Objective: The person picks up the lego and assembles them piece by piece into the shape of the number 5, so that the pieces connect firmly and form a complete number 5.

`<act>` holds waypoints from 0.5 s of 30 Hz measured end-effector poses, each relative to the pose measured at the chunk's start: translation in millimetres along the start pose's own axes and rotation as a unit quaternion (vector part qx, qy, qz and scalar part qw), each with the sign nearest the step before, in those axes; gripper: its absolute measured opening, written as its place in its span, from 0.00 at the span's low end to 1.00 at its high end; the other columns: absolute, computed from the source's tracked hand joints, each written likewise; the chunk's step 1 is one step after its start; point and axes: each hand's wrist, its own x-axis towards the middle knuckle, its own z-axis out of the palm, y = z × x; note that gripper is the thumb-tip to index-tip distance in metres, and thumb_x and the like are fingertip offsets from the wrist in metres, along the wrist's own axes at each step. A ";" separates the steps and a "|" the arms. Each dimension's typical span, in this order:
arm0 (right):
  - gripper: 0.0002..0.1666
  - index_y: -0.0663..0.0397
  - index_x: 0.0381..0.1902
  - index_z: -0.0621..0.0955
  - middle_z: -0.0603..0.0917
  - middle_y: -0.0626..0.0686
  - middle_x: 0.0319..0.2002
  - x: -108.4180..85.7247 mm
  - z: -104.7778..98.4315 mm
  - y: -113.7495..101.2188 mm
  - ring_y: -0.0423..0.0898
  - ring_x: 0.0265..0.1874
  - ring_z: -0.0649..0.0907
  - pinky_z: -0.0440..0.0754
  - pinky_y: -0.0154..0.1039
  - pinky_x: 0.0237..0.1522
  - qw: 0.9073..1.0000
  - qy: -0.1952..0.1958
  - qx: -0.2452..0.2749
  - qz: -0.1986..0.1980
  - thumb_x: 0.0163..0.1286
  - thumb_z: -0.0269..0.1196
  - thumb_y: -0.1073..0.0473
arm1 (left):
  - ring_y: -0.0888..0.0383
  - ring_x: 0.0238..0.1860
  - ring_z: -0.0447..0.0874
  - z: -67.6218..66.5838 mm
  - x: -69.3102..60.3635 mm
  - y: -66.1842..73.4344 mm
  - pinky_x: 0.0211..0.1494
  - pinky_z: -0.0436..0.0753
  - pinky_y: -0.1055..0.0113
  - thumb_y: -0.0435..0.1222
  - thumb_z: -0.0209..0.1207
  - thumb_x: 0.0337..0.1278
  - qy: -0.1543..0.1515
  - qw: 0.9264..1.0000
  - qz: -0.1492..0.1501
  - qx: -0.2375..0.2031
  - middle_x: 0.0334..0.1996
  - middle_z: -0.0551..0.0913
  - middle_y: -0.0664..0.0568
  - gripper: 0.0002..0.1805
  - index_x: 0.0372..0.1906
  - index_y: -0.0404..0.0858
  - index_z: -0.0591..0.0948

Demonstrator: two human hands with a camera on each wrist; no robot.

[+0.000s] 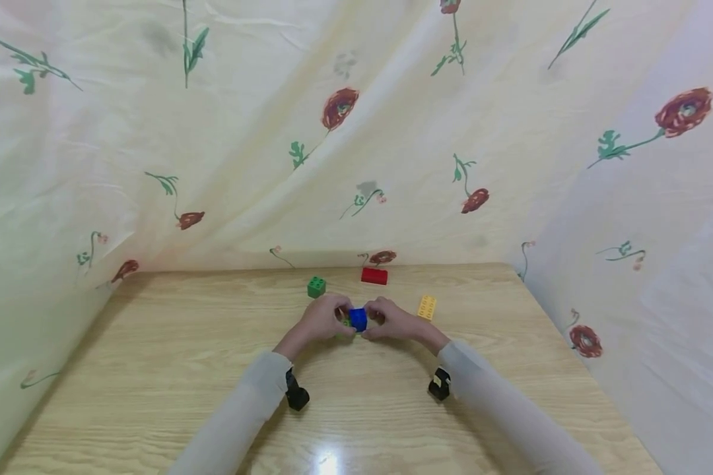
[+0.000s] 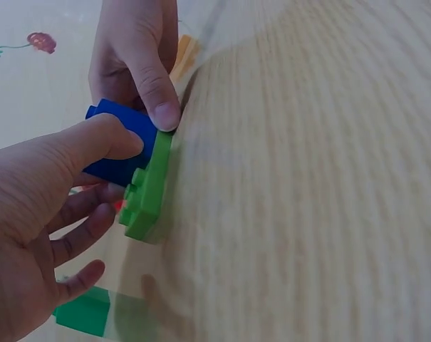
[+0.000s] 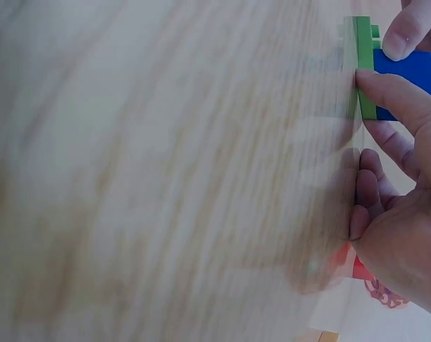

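Note:
A blue toy building brick [image 1: 358,320] sits between both hands on the wooden table, on one end of a longer, thinner light green brick [image 2: 147,203]. My left hand [image 1: 323,318] pinches the blue brick, its thumb flat against the near side; the other left fingers are loosely bent. My right hand [image 1: 395,320] pinches the end of the light green brick beneath the blue one, thumb in front and a finger behind. In the left wrist view, studs show on the uncovered part of the light green brick. The join between the two bricks is partly hidden by fingers.
Beyond the left hand stands a dark green brick [image 1: 316,287]. A red brick [image 1: 374,276] lies near the table's back edge, and a yellow-orange studded brick [image 1: 427,307] lies past the right hand. Flower-patterned cloth [image 1: 261,132] hangs behind and beside the table [image 1: 368,409].

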 end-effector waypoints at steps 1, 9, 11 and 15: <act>0.18 0.55 0.51 0.80 0.74 0.54 0.42 0.0 0.7 0.1 0.47 0.43 0.69 0.68 0.39 0.45 1.000 0.001 -0.001 0.001 0.67 0.70 0.54 | 0.58 0.37 0.77 1.0 -0.7 -1.8 0.44 0.76 0.65 0.41 0.77 0.49 0.002 1.000 0.001 -0.001 0.35 0.82 0.56 0.12 0.36 0.45 0.85; 0.19 0.57 0.51 0.80 0.73 0.54 0.41 -0.3 0.0 -2.9 0.47 0.42 0.69 0.68 0.38 0.44 1.000 0.004 -0.004 0.006 0.67 0.71 0.55 | 0.57 0.41 0.77 6.8 -3.0 -11.9 0.48 0.78 0.64 0.39 0.77 0.49 0.015 0.998 -0.004 -0.066 0.39 0.82 0.54 0.13 0.40 0.44 0.86; 0.19 0.58 0.51 0.80 0.74 0.55 0.41 0.0 -0.2 -3.6 0.47 0.42 0.69 0.69 0.38 0.44 1.000 0.007 -0.002 0.002 0.67 0.71 0.55 | 0.57 0.41 0.77 7.3 -3.0 -13.4 0.49 0.78 0.63 0.39 0.76 0.50 0.017 0.997 -0.006 -0.078 0.40 0.82 0.54 0.13 0.40 0.44 0.86; 0.20 0.59 0.52 0.80 0.74 0.55 0.42 -0.1 1.2 -3.4 0.47 0.42 0.69 0.69 0.37 0.44 1.000 0.009 -0.004 0.004 0.67 0.71 0.55 | 0.57 0.43 0.78 7.5 -4.7 -14.4 0.52 0.79 0.61 0.39 0.76 0.51 0.019 0.996 0.000 -0.088 0.41 0.83 0.52 0.14 0.43 0.42 0.87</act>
